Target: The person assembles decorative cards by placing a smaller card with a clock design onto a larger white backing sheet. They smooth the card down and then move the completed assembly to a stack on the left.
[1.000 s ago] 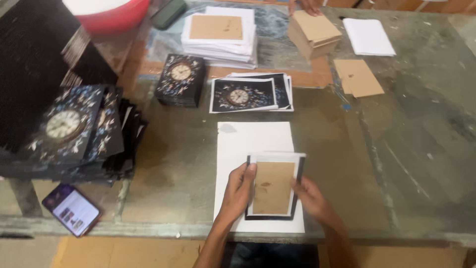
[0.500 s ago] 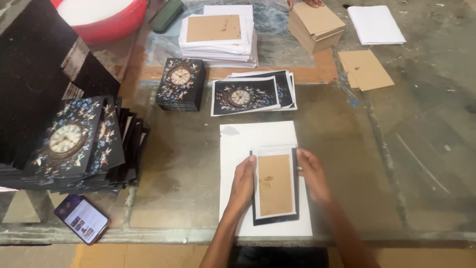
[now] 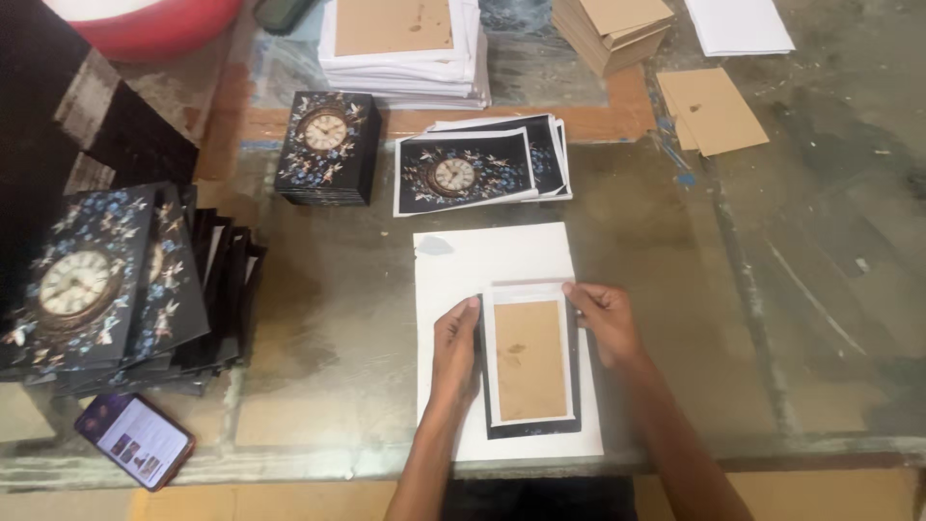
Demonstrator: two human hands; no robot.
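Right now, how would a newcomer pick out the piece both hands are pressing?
Find the white sheet at the table's near edge. On it lies a dark-edged card, brown panel up, between the left hand and right hand. Other clock prints lie picture-side up.

Glass-covered tabletop (image 3: 791, 289), grey-green, scuffed and stained, fills nearly whole view. Pale scratches and smears run diagonally across right half. Brown wooden strip (image 3: 540, 121) shows through glass near far edge; tan squares visible beneath glass along near edge. Blue marks dot surface right of centre. Near rim worn and chipped, light-coloured floor (image 3: 289, 502) just below it. Dark black mass (image 3: 58, 125) at far left. Light soft, even, dim; weak reflections on glass, no hard shadows.
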